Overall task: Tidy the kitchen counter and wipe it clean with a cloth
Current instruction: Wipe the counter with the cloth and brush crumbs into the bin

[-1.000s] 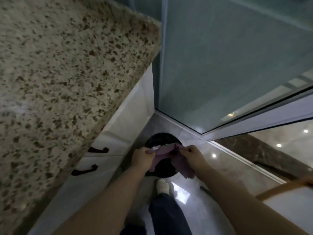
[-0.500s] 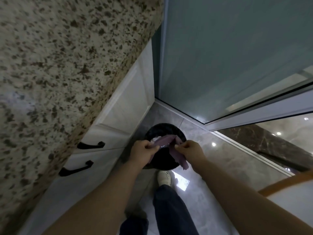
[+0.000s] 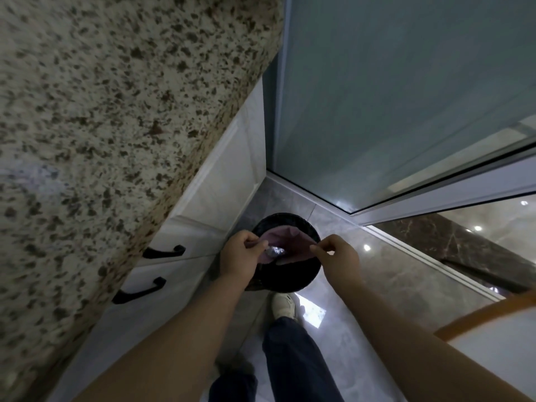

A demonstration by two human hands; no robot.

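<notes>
Cloth [image 3: 285, 242] — both hands pinch it, over bin [image 3: 301, 281].

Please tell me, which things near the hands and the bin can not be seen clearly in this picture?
- Black bin, head view: its inside is hidden by the pink cloth and both hands.
- Shiny crumpled bit on the cloth: too small and blurred to name.
- Left hand and right hand: fingertips pinch the cloth edges, the grip is blurred.
- Counter: cut off by the edge, motion-blurred.
</notes>
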